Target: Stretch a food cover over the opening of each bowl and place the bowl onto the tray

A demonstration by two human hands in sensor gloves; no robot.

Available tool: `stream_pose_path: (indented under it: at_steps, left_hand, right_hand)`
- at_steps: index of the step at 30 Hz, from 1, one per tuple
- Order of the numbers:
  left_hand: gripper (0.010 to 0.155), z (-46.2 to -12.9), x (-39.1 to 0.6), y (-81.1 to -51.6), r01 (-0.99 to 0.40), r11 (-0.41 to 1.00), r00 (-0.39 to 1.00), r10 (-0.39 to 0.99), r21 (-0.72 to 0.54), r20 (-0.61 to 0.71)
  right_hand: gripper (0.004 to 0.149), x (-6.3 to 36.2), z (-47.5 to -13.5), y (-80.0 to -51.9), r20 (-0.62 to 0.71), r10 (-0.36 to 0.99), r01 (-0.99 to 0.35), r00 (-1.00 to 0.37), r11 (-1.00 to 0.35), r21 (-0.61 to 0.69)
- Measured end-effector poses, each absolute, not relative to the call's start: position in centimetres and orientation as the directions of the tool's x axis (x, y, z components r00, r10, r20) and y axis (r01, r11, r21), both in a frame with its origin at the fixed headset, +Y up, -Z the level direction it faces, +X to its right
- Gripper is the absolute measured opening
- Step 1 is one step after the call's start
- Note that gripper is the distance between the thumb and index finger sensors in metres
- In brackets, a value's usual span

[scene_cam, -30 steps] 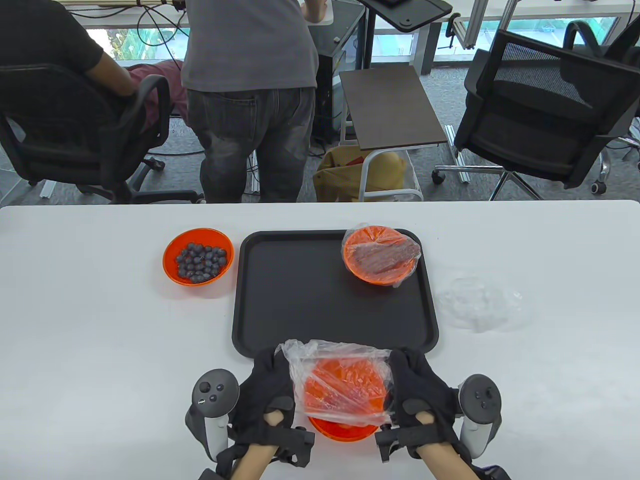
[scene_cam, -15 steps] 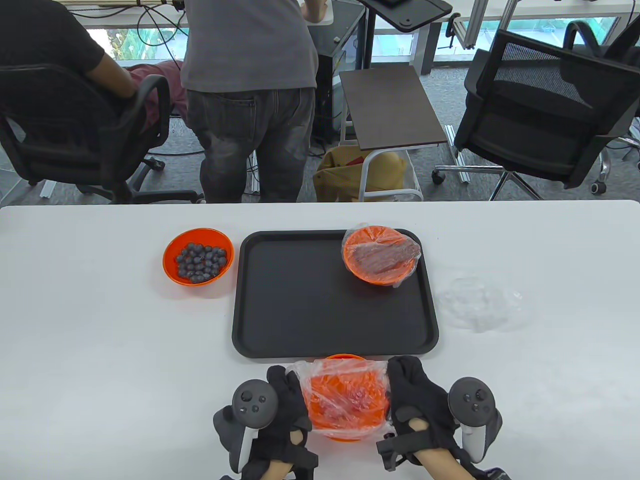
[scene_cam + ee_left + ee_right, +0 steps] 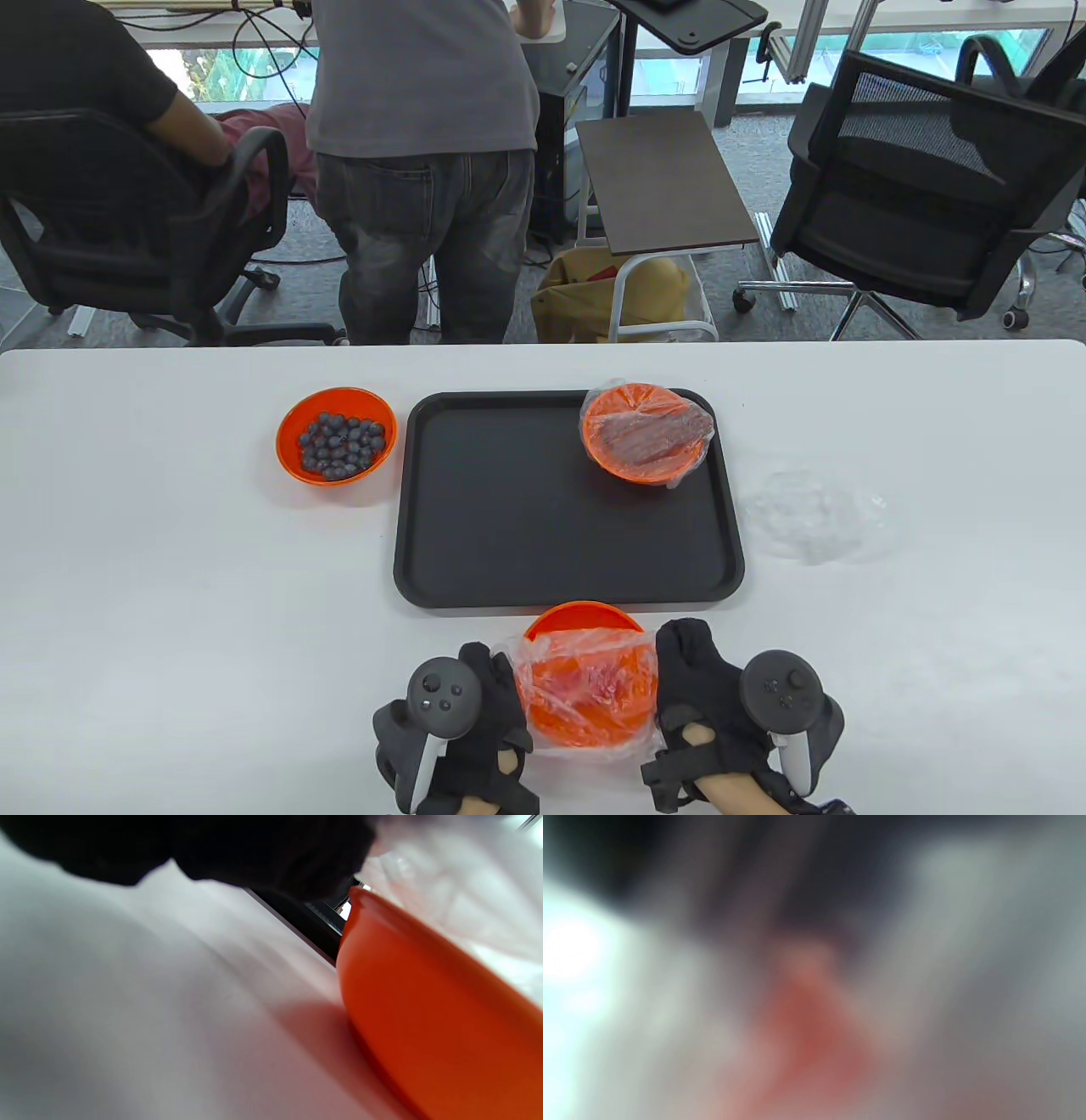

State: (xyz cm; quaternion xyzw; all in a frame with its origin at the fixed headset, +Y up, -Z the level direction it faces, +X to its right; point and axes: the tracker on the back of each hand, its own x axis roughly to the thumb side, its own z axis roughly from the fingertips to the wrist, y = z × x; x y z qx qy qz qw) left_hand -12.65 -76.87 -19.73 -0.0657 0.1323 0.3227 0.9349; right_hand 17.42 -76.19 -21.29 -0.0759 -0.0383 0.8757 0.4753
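Left grip (image 3: 475,713): I had its fingers curled on the cover (image 3: 585,688) at the near bowl's (image 3: 584,624) left side, pinching the film against the wall.
Right grip (image 3: 700,696): mirrored on the bowl's right side, fingers clamped on the film there; its wrist view was too blurred to add anything.
Near bowl: sat on the surface (image 3: 170,552) between my two grips, just short of the tray's (image 3: 509,526) near edge.
Cover: lay over the nearer part of the opening; the far rim beyond my fingers showed bare orange, so I judged the stretch unfinished.
Done: one covered bowl (image 3: 646,433) stood on the tray, far ahead of the right grip.
Left: finish this cover and move the bowl forward onto the tray; then the berry bowl (image 3: 337,435), uncovered, far ahead of the left grip off the tray.
Spare film (image 3: 810,514): lay ahead and to the right of the right grip, beside the tray.
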Motion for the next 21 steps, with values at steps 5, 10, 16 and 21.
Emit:
stream_pose_path:
  at_steps: [5, 10, 16, 21]
  left_hand:
    - [0.052, -19.51, -12.56, -77.23, -0.624, 0.780, 0.753, 0.585, -0.044, -0.303]
    - [0.052, -19.43, -12.18, -77.59, -0.585, 0.809, 0.784, 0.550, -0.049, -0.287]
    - [0.052, -19.46, -11.96, -77.75, -0.558, 0.828, 0.804, 0.522, -0.058, -0.284]
    - [0.052, -19.61, -12.11, -77.85, -0.565, 0.822, 0.796, 0.524, -0.065, -0.303]
  right_hand:
    - [0.046, 17.54, -21.36, -76.62, -0.113, 0.822, -0.810, -0.558, -0.569, -0.141]
    - [0.046, 17.50, -21.41, -76.63, -0.109, 0.796, -0.783, -0.596, -0.606, -0.143]
    - [0.046, 17.37, -21.71, -76.69, -0.112, 0.767, -0.756, -0.632, -0.642, -0.132]
    - [0.046, 17.06, -22.15, -76.84, -0.144, 0.746, -0.739, -0.651, -0.665, -0.106]
